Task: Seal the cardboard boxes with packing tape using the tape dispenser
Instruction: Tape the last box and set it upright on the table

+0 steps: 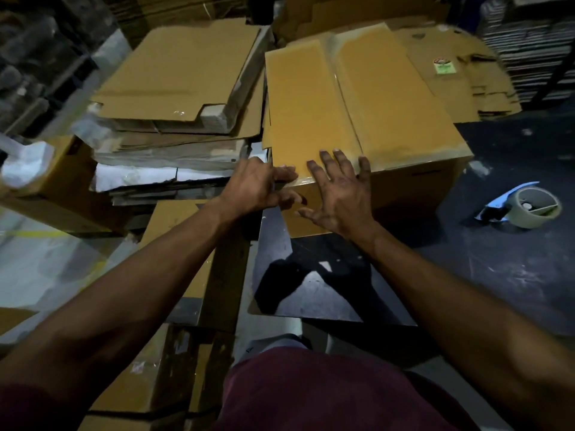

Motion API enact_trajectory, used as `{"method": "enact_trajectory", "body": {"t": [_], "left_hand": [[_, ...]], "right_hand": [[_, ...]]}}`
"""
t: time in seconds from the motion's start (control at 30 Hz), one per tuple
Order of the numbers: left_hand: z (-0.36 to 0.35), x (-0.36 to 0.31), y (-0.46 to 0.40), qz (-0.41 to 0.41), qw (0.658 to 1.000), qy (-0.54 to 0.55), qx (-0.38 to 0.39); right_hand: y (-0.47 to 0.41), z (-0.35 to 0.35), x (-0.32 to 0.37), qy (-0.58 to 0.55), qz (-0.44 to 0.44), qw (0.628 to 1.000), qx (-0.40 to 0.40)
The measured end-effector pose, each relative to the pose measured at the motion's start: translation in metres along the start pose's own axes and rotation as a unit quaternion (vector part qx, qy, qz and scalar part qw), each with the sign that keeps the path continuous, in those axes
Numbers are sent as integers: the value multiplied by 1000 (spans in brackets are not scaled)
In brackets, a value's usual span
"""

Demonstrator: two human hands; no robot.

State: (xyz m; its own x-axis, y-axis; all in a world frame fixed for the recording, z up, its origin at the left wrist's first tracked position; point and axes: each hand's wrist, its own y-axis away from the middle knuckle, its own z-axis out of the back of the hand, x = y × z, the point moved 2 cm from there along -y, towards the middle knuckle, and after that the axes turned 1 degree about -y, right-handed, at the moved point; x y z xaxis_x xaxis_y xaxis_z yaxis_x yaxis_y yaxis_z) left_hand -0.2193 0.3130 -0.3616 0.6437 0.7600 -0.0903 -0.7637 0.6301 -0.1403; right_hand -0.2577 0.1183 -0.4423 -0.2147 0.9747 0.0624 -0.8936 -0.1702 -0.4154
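Lying on the dark table well off to the right of the box (357,101), the tape dispenser (525,206) is nearer the right hand (339,194), spread flat on the near edge; the left hand (258,188) is loosely curled at the corner, nothing gripped.

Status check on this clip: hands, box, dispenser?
Left hand and right hand flat on near edge of cardboard box, flaps closed. Tape dispenser idle on dark floor, right of box. Nothing blocking.
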Motion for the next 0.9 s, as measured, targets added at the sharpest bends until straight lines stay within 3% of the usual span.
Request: {"method": "enact_trajectory", "body": {"t": [0.13, 0.27, 0.57, 0.63, 0.77, 0.83, 0.9], "left_hand": [[8, 7, -3, -70, 995, -49, 60], [14, 6, -2, -73, 993, -60, 64], [-4, 16, 10, -116, 992, 8, -48], [-12, 22, 15, -111, 992, 31, -59], [-32, 24, 17, -66, 988, 101, -97], [-37, 22, 15, -54, 982, 131, -124], [-39, 20, 16, -46, 979, 157, -126]], "right_hand": [[1, 3, -1, -3, -8, 1000, 15], [1, 14, 6, -37, -26, 999, 16], [-1, 13, 5, -29, -35, 999, 19], [-1, 16, -1, -74, -29, 997, -15], [16, 24, -64, -88, -128, 981, -114], [28, 22, -101, -75, -170, 980, -73], [36, 16, -121, -56, -138, 987, -54]]}}
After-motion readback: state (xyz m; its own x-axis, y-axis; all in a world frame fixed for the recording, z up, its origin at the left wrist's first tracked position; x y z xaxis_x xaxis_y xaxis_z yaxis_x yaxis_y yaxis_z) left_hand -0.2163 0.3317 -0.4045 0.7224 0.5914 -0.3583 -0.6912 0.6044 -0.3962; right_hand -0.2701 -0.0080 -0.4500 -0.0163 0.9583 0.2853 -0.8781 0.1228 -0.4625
